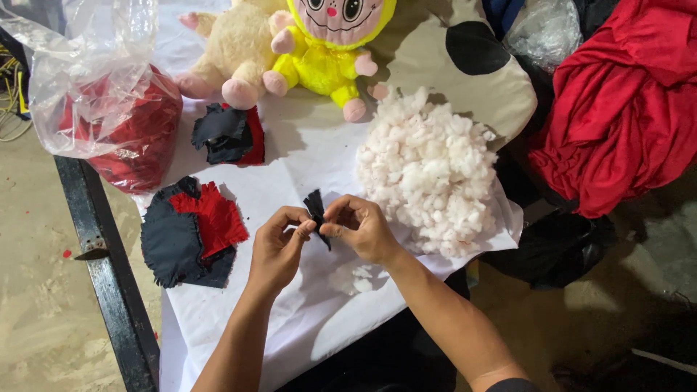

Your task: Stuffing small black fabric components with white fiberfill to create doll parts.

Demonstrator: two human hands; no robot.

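While both hands, left hand [279,243] and right hand [359,229], pinch a small dark fabric piece [316,207], the stuffing pile [428,170] sits untouched (other cut pieces [190,232] wait alongside).

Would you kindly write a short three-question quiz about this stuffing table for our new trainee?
1. True or false: both hands pinch one small dark fabric piece.
2. What lies just right of the right hand? A) white stuffing pile B) yellow doll C) plastic bag
3. Which colour of fabric lies on the dark patch beside the left hand?

Key: 1 true; 2 A; 3 red.
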